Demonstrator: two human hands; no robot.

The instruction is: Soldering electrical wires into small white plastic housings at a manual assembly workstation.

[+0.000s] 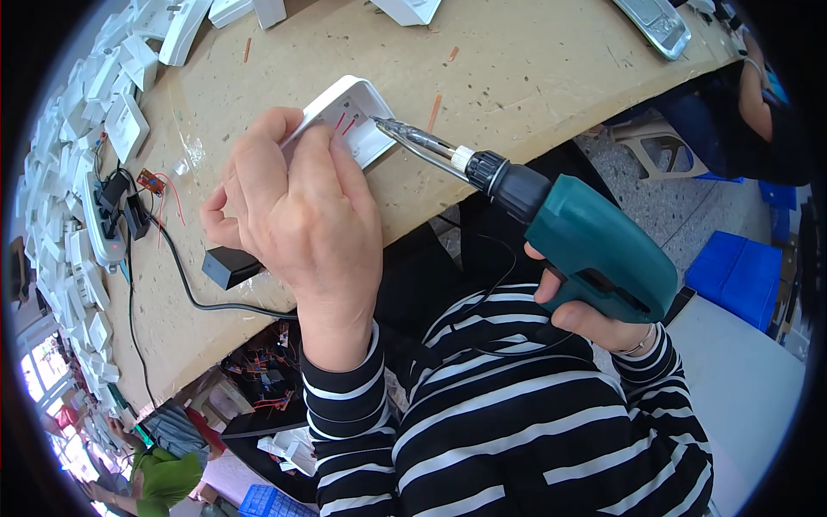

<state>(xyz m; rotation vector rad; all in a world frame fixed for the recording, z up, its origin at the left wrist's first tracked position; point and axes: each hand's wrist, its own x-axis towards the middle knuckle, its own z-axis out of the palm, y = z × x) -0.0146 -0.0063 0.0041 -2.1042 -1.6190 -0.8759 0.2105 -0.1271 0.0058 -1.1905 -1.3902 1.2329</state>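
Observation:
My left hand [301,189] grips a small, open white plastic housing [355,96], tilted above the table edge. Its fingers curl over the near side and hide part of the inside, where short red wires [347,126] show. In my right hand [573,317] is a green pistol-shaped soldering gun [603,246], held by its handle. The gun's metal tip points left and reaches the right wall of the housing; whether it touches cannot be made out. Beneath my left wrist lies a black block [231,267] on the table.
White housings [95,86] are heaped along the left. A power strip [105,224] with plugs and black cables lies near a small circuit board [152,180]. A silver device [659,30] rests at the far right. Co-workers [168,482] sit lower left and upper right; a blue crate [732,276] stands right.

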